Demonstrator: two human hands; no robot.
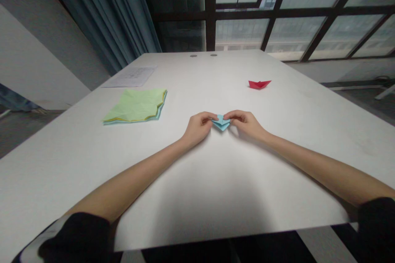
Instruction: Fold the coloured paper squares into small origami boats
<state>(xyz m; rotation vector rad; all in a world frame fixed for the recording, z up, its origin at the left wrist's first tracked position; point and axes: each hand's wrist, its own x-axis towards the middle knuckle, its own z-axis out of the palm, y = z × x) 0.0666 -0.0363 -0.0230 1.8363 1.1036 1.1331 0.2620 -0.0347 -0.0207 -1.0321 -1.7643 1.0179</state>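
A small folded piece of light blue paper [222, 123] is held between my two hands over the middle of the white table [197, 197]. My left hand [200, 126] pinches its left side between thumb and fingers. On the right side, my right hand [245, 123] grips the paper in the same way. The paper's lower part comes to a point facing me, and my fingertips cover parts of its side edges.
A stack of green, yellow and blue paper sheets [137, 105] lies on the left. Behind it is a printed white sheet [131, 77]. A red folded paper boat [259, 85] stands at the back right. Two round grey discs [193, 56] are near the far edge.
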